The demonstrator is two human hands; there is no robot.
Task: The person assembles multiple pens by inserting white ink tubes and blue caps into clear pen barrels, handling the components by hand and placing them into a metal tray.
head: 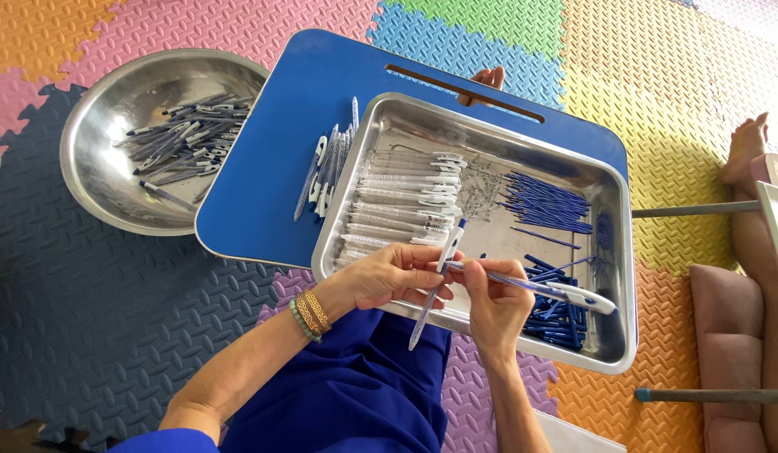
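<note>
A home floor set up for piecework: coloured foam puzzle mats (pixel 87 294) underfoot, a blue lap desk (pixel 280 159) with a steel tray (pixel 611 352), a pink cushion (pixel 728 335) at right.

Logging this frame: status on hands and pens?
Left hand grips white pen barrel. Right hand holds pen over steel tray. Nothing blocking.

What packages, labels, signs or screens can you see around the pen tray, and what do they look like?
No packages, labels, signs or screens are in view.
Closest thing: faint markings on the white pen barrels lying in rows in the steel tray, too small to make out.
The pens in the round steel bowl on the floor mat show no readable label either.
</note>
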